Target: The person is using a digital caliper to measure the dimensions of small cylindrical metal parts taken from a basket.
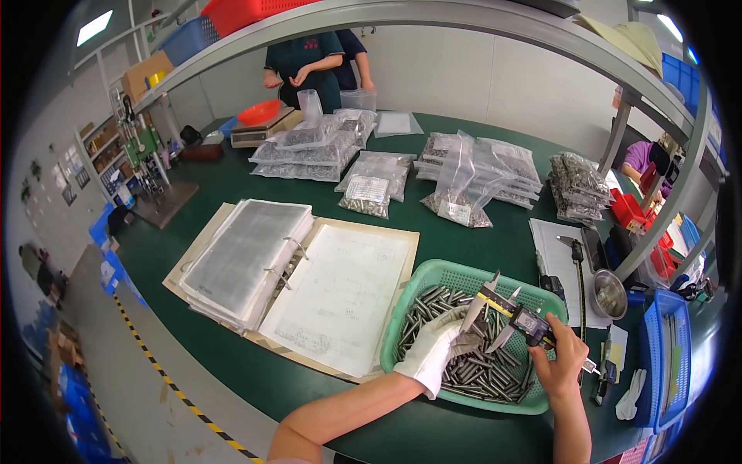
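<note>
My right hand (564, 357) is closed around a digital caliper (533, 325), whose jaws point to the left and stand apart. Under it sits a light green plastic basket (434, 272) full of short, dark grey metal pins (485, 380). My left hand (434, 349), in a white glove, is over the basket's left half with its fingers pinched together beside the caliper jaws. What lies between those fingers is hidden by the glove and the jaws.
An open ring binder (340, 298) lies left of the basket. Bags of metal parts (367, 185) stand behind. To the right are a second caliper (578, 267), a metal bowl (609, 294) and a blue basket (657, 371). A shelf frame (433, 19) crosses overhead; two people (317, 66) stand beyond.
</note>
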Motion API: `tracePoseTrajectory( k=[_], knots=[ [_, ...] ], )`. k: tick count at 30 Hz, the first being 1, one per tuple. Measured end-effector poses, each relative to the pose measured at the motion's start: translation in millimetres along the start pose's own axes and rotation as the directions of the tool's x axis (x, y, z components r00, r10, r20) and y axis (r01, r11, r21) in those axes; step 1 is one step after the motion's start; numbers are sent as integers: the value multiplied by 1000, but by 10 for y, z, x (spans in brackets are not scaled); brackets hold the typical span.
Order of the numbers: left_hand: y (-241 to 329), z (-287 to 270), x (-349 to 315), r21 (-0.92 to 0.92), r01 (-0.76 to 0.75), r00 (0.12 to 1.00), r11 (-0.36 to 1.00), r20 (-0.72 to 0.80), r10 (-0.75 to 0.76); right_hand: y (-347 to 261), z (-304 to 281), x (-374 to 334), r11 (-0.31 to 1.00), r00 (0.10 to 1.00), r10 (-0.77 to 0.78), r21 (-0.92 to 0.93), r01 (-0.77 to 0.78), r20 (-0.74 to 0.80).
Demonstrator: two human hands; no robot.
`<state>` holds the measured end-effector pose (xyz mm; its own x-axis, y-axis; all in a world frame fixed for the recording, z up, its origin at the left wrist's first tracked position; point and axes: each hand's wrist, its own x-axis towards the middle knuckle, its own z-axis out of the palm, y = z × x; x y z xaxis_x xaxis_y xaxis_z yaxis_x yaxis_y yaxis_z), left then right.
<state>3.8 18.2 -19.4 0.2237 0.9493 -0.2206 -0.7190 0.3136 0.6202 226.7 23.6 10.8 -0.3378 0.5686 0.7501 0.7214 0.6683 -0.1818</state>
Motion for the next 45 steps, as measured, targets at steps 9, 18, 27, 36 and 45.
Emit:
tracePoseTrajectory(
  k=[9,18,27,36,45],
  knots=[
    [28,66,-41,44,-2,1000,999,9,2,35,-6,-42,998,998,55,-7,-55,17],
    [2,37,-14,60,5,998,998,-56,-2,11,29,-20,999,1000,30,12,-30,9],
    [27,63,-24,93,-31,998,995,-46,36,16,12,-13,998,999,54,24,-54,-2],
    [104,132,-114,104,-1,996,995,-87,10,-22,-38,24,999,999,47,19,-48,27],
    [81,143,-114,97,-109,988,989,-102,118,4,-60,21,997,995,72,-30,-71,69]
  ],
)
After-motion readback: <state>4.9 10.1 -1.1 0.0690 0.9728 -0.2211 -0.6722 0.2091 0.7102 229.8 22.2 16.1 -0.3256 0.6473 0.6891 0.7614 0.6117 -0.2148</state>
